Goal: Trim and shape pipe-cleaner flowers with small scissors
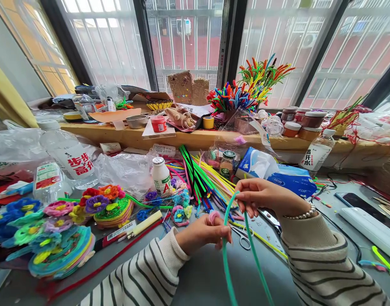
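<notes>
A teal pipe cleaner (226, 263) is bent into a narrow loop over the table, its two ends hanging down out of the picture. My left hand (205, 231) pinches one strand between thumb and fingers, and a pink fuzzy ring sits on one of its fingers. Higher up and to the right, my right hand (261, 197) grips the bend at the top of the pipe cleaner. Behind the strands, scissors (245, 241) lie on the grey table. A bundle of coloured pipe cleaners (197, 182) spreads out beyond my hands.
Fuzzy flower pieces (57, 238) fill the left side, near a large water bottle (67, 153). A white bottle (161, 175) stands mid-table. To the right are a blue tissue pack (274, 172), another water bottle (319, 148) and a phone (370, 208). Jars and craft supplies crowd the wooden sill (195, 138).
</notes>
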### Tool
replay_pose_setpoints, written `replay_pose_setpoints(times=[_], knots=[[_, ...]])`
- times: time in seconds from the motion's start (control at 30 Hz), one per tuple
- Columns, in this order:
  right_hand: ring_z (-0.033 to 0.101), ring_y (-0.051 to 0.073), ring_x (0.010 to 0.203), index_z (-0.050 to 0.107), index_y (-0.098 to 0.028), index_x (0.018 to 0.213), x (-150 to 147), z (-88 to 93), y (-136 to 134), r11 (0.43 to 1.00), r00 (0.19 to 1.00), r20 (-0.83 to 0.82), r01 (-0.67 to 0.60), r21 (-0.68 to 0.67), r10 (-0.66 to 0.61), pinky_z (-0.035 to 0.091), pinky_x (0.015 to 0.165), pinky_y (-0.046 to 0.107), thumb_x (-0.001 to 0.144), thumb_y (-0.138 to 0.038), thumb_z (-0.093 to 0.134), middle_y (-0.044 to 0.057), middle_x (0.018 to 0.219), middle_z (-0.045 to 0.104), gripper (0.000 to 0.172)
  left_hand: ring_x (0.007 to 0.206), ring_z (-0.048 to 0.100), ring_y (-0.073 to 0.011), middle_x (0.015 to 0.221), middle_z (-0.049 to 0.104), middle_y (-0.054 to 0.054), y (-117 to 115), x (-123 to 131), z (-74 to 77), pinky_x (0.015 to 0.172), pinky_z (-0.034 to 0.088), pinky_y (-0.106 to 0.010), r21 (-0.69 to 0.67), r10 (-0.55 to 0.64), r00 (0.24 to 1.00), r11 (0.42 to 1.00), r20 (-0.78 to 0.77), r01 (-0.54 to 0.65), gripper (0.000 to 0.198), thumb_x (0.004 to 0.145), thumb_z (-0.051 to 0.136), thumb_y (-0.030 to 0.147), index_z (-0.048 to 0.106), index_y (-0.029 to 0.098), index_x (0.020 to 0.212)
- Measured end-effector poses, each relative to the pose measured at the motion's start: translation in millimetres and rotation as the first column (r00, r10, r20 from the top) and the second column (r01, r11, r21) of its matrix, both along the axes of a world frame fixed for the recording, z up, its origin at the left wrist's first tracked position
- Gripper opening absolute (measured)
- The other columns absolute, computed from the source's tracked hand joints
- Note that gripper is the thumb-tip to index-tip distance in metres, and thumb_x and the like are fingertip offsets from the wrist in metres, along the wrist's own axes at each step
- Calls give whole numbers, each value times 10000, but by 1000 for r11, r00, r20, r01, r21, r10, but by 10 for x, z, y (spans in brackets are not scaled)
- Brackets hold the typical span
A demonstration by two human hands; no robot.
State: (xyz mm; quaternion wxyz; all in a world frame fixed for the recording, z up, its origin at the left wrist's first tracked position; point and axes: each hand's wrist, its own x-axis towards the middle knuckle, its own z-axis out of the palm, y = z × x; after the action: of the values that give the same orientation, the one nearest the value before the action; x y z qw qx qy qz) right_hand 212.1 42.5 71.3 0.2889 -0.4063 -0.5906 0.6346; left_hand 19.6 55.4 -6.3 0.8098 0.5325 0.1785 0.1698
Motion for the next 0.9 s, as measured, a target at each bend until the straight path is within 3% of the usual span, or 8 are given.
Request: replay_pose_setpoints(times=[0.1,0.17,0.23,0.33,0.47,0.67,0.8,0.9], knots=[[554,38,495,502,-142,799,1,-55,62,993,981,-154,114,-10,-115,421,450,108,744,-221,546,-7,657,607,106,790,558,-174,879,602,-109,-20,26,-15,673,411,-249,-50,22,997,999,78,-18,262,619,619,358,640,97,604],[559,34,535,505,-145,804,-9,-88,101,974,942,-249,226,-19,-223,438,508,112,737,-199,557,-17,664,599,101,835,571,-210,958,597,-136,-26,26,-17,716,419,-289,-101,-26,996,994,89,35,255,639,606,341,636,89,618],[570,41,579,510,-148,818,-30,-115,129,952,910,-285,304,-37,-302,451,555,125,731,-195,566,-14,697,601,114,696,608,-179,812,642,-115,-13,18,-22,645,446,-274,-151,-18,998,988,65,27,254,652,597,336,626,86,620],[592,70,678,521,-157,876,-78,-134,141,934,908,-223,352,-57,-356,452,550,124,712,-216,591,16,828,606,188,438,559,-101,521,617,-35,32,15,-37,464,425,-197,-213,116,992,972,46,-104,262,636,610,355,597,94,611],[593,81,651,553,-124,854,-160,-156,142,954,950,-108,285,-86,-294,425,473,112,694,-257,608,52,849,606,215,346,493,-72,443,579,-4,69,39,-42,371,358,-164,-277,250,959,939,137,-205,280,636,598,392,536,121,598],[582,80,659,557,-151,864,-233,-274,194,923,889,-255,348,-162,-380,437,497,135,692,-271,602,64,934,604,215,346,437,-62,430,510,19,69,69,-39,389,346,-177,-276,280,934,937,221,-215,287,725,493,398,459,152,582],[563,83,607,608,-132,854,-284,-360,197,979,964,-184,176,-105,-193,387,466,146,666,-295,618,42,767,629,249,336,372,-51,424,449,33,78,63,-38,352,310,-160,-319,242,944,934,223,-164,298,758,441,387,431,156,569],[510,64,532,639,-123,794,-358,-401,182,988,981,-117,157,-13,-157,345,458,155,646,-315,629,-3,599,596,243,328,319,-37,422,408,39,76,51,-24,306,243,-134,-363,214,957,922,195,-132,318,771,418,379,431,147,553]])
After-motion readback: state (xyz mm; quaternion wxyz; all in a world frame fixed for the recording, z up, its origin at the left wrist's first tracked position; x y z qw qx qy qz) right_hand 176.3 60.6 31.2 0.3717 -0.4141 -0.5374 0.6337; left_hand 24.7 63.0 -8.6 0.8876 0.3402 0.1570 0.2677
